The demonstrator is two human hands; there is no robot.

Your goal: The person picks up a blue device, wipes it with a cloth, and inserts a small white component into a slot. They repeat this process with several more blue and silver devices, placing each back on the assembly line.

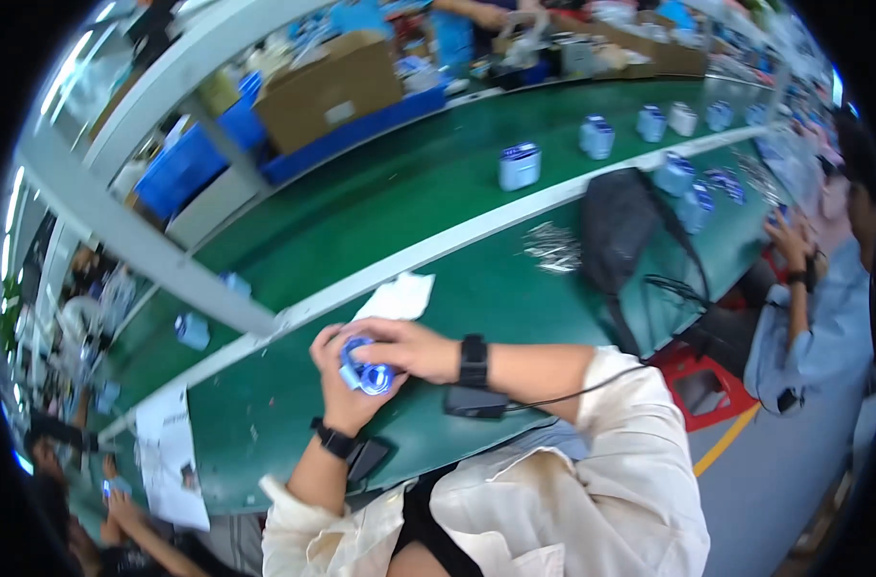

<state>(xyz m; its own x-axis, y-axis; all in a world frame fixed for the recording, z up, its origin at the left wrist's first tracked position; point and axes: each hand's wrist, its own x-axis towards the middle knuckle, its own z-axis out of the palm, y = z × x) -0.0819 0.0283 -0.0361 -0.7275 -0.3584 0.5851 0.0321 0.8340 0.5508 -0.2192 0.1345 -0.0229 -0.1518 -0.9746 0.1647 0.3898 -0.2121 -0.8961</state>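
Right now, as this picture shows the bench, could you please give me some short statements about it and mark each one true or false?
1. The left hand and the right hand are both on a blue piece. True.
2. The black bag lies to the left of the hands. False: it lies to their right.
3. A white sheet lies on the bench beyond the hands. True.
4. The plastic stool is green. False: it is red.
5. A black band is around the right wrist. True.
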